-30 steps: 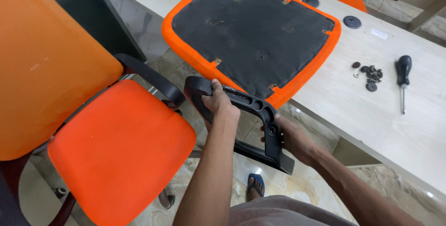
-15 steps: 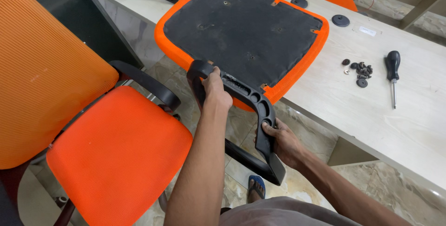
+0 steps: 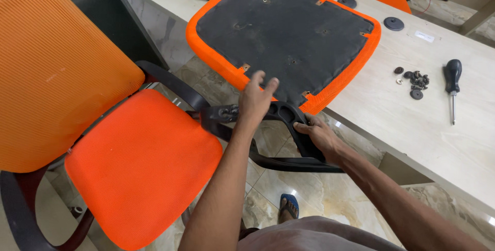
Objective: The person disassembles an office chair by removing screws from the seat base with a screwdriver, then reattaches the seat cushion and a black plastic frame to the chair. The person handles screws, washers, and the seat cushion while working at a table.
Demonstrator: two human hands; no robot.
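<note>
Fingers of our left hand [image 3: 256, 101] spread loosely over the black plastic loop-shaped chair armrest [image 3: 281, 137], while our right hand [image 3: 317, 135] wraps tightly round its upright bar, just in front of the upturned orange-edged seat cushion [image 3: 283, 29].

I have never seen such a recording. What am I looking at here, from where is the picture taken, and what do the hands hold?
The picture comes from a camera worn on a person's head, looking down at their own two bare hands. The right hand grips a black plastic chair armrest; the left hand rests on its upper part with the fingers spread. On the pale table lies an upturned orange seat cushion with a black underside, a little pile of dark screws and a black-handled screwdriver. On the left stands an assembled orange office chair.
</note>
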